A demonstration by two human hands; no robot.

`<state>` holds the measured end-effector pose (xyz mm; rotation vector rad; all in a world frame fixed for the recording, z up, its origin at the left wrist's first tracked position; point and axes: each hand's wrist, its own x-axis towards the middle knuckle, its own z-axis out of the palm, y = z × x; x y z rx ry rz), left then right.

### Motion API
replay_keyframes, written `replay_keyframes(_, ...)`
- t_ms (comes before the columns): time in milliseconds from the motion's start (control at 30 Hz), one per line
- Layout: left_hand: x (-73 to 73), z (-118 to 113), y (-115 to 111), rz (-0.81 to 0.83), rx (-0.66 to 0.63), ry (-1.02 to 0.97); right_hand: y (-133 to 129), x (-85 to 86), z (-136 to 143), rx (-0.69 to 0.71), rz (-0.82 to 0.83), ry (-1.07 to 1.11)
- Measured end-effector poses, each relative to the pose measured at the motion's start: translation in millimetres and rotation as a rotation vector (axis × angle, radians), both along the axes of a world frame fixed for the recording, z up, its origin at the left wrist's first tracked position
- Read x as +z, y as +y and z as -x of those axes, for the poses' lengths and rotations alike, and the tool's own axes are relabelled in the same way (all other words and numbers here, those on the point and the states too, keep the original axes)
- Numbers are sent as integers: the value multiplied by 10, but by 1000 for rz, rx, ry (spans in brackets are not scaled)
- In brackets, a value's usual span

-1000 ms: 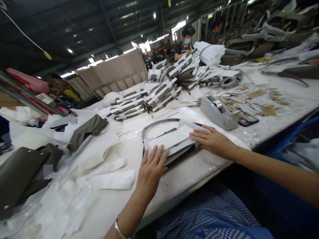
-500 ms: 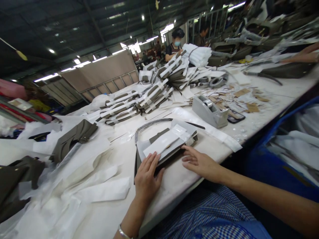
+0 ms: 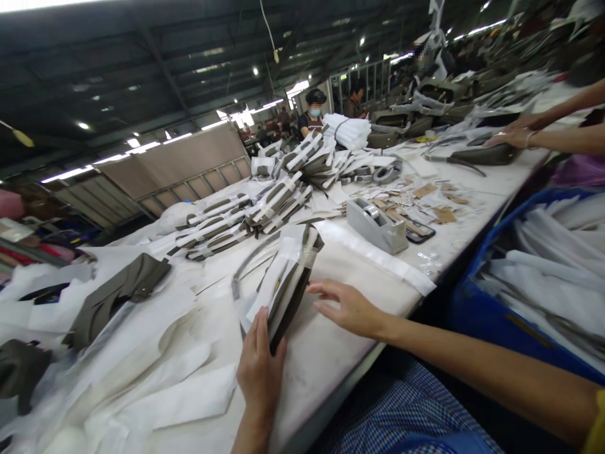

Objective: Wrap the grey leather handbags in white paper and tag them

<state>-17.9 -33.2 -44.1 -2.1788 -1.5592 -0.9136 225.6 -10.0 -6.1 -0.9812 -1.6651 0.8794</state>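
A flat, dark olive handbag with white wrapping paper and clear tape on it stands tilted on its edge on the white table. Its long handle, covered in grey wrap, curves out on the far left side. My left hand grips the near end of the bag, fingers over the paper and thumb on the dark side. Just to the right of the bag, my right hand is open with fingers apart, holding nothing. Whether its fingertips touch the bag is hard to tell.
A grey tape dispenser and a phone lie beyond my right hand. Wrapped bundles are heaped at the back. Loose white sheets cover the left. A blue bin stands right; a co-worker's hands work farther off.
The bag has been tipped up from lying nearly flat and turned, its far end rising. My left hand has stayed with it. My right hand has come away from its near edge.
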Motion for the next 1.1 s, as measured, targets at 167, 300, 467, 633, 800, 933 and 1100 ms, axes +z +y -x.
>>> replay_keyframes(167,-44,-6,17,24,-136,136,292,-119,-905,-258,-300,-581)
replay_keyframes(300,-51,-35,17,38,-126,167,524,-326,-1514,-386,-366,-896)
replay_keyframes(467,-35,-54,0,52,-112,167,618,-449,-1715,-329,-242,-1051)
replay_keyframes(633,-34,-62,-1,47,-122,155,620,-238,-1596,-417,-182,-1115)
replay_keyframes(800,-34,-47,5,62,-124,98,407,-38,-1394,-399,-202,-1051)
replay_keyframes(933,-12,-13,-3,73,-114,-13,90,96,-1171,-76,-38,-887)
replay_keyframes(1100,30,10,-18,56,-63,-150,81,58,-977,4,-25,-787)
